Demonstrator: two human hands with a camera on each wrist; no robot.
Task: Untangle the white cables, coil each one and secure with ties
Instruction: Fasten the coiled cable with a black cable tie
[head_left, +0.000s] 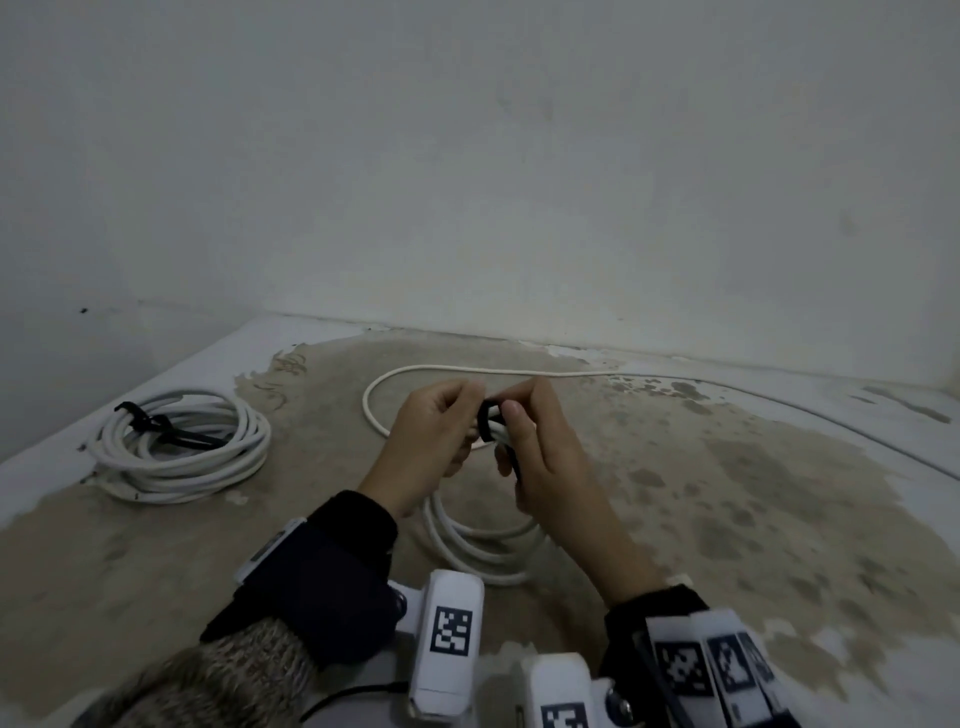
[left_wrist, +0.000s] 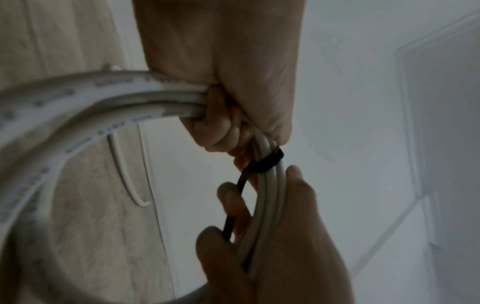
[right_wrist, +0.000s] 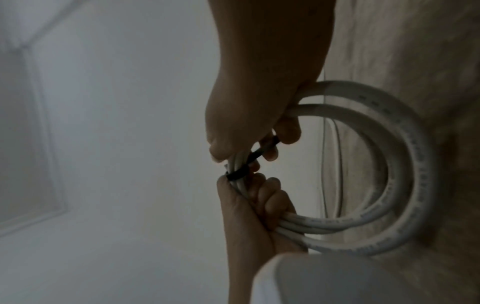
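Two hands, one white cable coil, one black tie.

Near edge of the worn counter: left hand fisted around the gathered turns of the held coil, which hangs from both hands above the counter. Right hand grips the same turns and pinches the tail of the black tie looped round them. Left edge: second white coil, already bound with a black tie. Far side: a loose white cable running rightward.
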